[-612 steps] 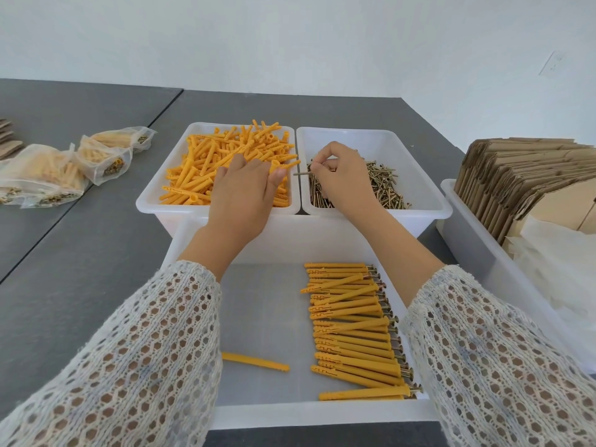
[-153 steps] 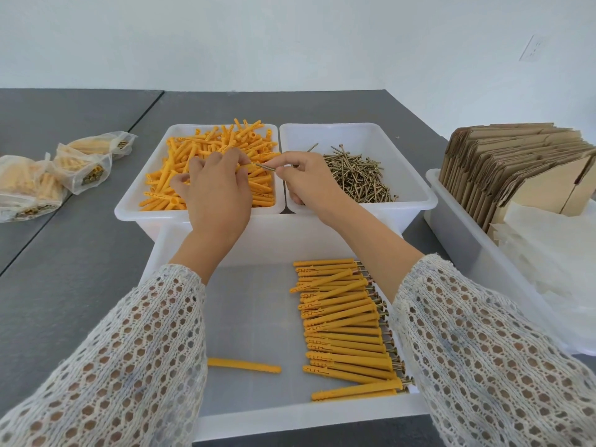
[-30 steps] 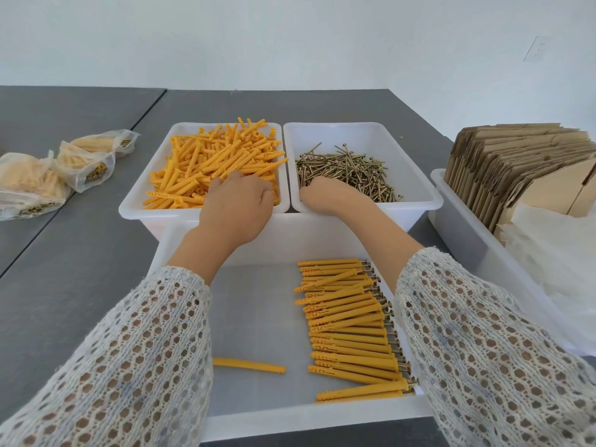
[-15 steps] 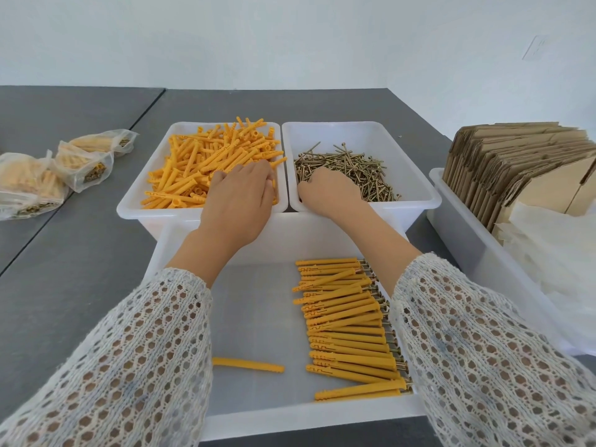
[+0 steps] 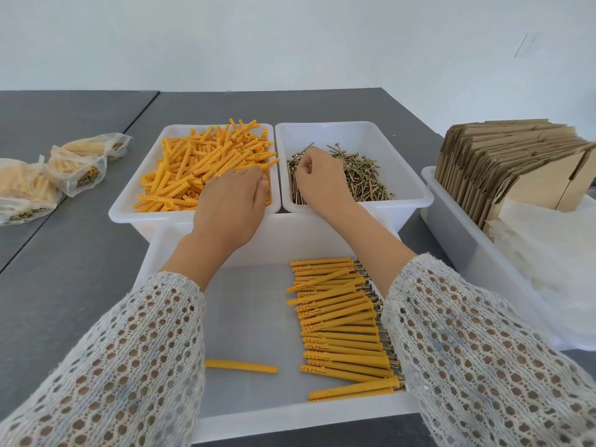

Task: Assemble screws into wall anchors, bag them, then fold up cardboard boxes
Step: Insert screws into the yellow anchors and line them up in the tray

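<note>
The right hand (image 5: 317, 179) reaches into the screw bin (image 5: 416, 191), fingertips pinched together over the loose screws (image 5: 361, 175), probably on one screw, though none shows clearly. The left hand (image 5: 230, 206) lies palm down on the heaped yellow wall anchors (image 5: 200, 166), fingers curled among them; what they grasp is hidden. In the near tray (image 5: 245, 411), assembled anchors (image 5: 338, 321) lie crosswise, screw heads rightward, with one lone anchor (image 5: 242, 366) on the bare floor to their left.

Anchor bin (image 5: 129, 214) left of screw bin (image 5: 416, 191)
</note>
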Demonstrator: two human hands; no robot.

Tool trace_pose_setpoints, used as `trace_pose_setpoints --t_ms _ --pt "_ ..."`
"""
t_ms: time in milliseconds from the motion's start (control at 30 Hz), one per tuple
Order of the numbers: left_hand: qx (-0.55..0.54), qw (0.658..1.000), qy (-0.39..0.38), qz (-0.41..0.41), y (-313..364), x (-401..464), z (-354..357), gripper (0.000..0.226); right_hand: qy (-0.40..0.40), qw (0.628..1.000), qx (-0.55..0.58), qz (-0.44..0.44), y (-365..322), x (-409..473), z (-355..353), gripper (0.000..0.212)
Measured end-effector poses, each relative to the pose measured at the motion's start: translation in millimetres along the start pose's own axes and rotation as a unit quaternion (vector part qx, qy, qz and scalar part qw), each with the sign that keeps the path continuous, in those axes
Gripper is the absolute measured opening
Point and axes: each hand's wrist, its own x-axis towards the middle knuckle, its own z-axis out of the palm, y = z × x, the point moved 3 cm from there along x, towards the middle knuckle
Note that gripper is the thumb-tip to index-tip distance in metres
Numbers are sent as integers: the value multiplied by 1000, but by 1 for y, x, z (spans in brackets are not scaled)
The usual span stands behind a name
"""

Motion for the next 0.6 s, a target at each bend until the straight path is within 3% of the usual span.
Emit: trace_pose_setpoints --t_ms 333,600 --pt "-17 999 -30 -23 -2 1 2 31 45 997 49 -46 -4 -2 -1 18" --pt "-16 999 -35 -16 -4 1 4 31 8 1000 18 -7 1 1 -1 24"
